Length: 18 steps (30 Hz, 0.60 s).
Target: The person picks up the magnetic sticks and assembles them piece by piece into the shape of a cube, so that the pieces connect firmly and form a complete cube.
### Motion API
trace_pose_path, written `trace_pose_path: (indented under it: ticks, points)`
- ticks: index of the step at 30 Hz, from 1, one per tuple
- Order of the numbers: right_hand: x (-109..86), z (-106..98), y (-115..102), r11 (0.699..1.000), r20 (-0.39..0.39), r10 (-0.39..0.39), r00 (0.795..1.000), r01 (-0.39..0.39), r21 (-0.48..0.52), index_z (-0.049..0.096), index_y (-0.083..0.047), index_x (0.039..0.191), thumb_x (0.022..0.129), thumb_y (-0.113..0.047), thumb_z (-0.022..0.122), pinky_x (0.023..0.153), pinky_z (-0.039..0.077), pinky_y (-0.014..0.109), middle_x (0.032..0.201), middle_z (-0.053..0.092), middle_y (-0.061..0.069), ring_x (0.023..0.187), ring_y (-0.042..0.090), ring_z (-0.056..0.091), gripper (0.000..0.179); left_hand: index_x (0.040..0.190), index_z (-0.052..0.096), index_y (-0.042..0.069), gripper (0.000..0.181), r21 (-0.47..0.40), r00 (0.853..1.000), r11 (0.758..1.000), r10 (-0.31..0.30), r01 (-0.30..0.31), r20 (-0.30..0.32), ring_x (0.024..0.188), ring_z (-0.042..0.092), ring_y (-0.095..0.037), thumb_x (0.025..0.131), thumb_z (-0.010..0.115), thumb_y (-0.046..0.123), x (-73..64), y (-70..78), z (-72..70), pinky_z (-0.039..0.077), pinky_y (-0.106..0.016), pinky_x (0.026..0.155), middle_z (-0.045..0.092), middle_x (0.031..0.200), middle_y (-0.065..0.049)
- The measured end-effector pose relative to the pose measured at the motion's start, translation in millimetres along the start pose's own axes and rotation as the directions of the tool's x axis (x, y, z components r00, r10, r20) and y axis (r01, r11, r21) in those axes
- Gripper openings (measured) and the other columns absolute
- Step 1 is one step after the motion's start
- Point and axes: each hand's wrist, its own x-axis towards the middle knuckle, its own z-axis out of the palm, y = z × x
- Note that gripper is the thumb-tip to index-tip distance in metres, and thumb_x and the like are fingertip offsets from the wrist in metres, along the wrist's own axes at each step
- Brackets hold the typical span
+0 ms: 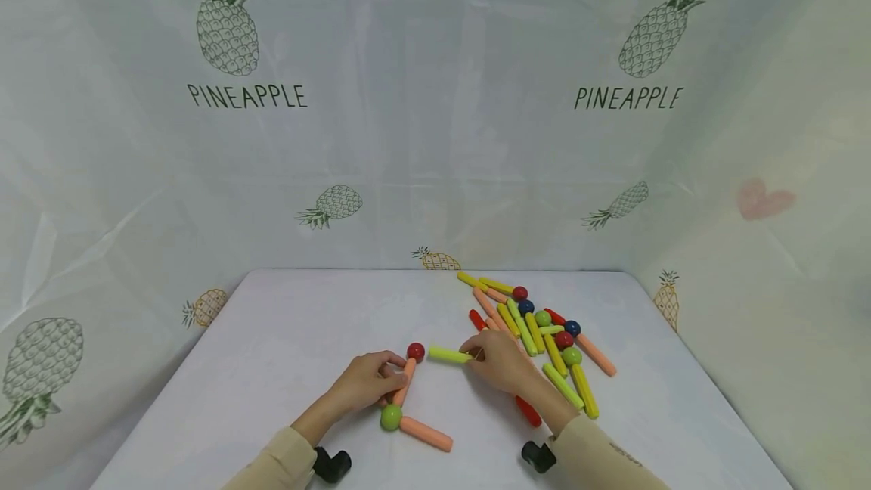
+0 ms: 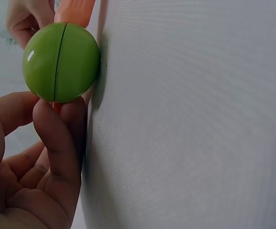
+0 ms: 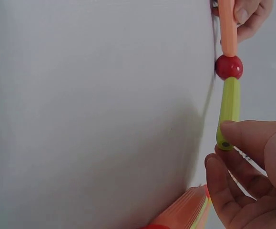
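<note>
Over a white table (image 1: 327, 316), a person's left hand (image 1: 370, 380) and right hand (image 1: 500, 359) pinch an orange rod (image 1: 401, 397) and a lime rod (image 1: 447, 355) respectively; a green ball (image 1: 391, 417) sits nearside of the left hand, a red ball (image 1: 416, 352) beyond it.

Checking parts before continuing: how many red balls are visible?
3: one red ball by the left hand, one farthest back, one beside a green ball. The right hand may hide more.

The green ball (image 2: 61, 62) rests on the surface (image 2: 190, 114) at my left fingers (image 2: 54, 129); beyond lie an orange stick (image 2: 76, 10) and my right hand (image 2: 27, 19).
</note>
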Motion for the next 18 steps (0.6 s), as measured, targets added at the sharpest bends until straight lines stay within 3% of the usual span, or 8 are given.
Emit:
trace_pose_path:
  ticks: [14,18]
  points:
    - [5.8,7.4,-7.3,1.000,-0.008,0.001,1.000,-0.001,-0.005,0.075,-0.013,0.105,0.086,-0.010,0.074,0.070,0.051,0.022,0.090,0.065,-0.007,0.079,0.007,0.058,0.019,0.118,0.063,0.011,0.040,-0.030,1.000,0.999,-0.016,0.016,0.013,0.055,0.060,-0.017,0.086,0.075,0.033,-0.9,-1.3,-1.1,0.052,-0.033,0.055,0.063,0.077,-0.002]
    - [6.0,8.8,-5.6,1.000,-0.021,-0.019,1.000,0.019,0.011,0.075,-0.010,0.106,0.086,-0.006,0.074,0.071,0.051,0.022,0.092,0.067,-0.005,0.079,0.007,0.058,0.020,0.118,0.061,0.010,0.042,-0.003,1.000,1.000,0.017,-0.017,-0.022,0.058,0.062,-0.017,0.087,0.074,0.035,5.4,-3.4,-4.6,0.052,-0.033,0.055,0.064,0.078,-0.001]
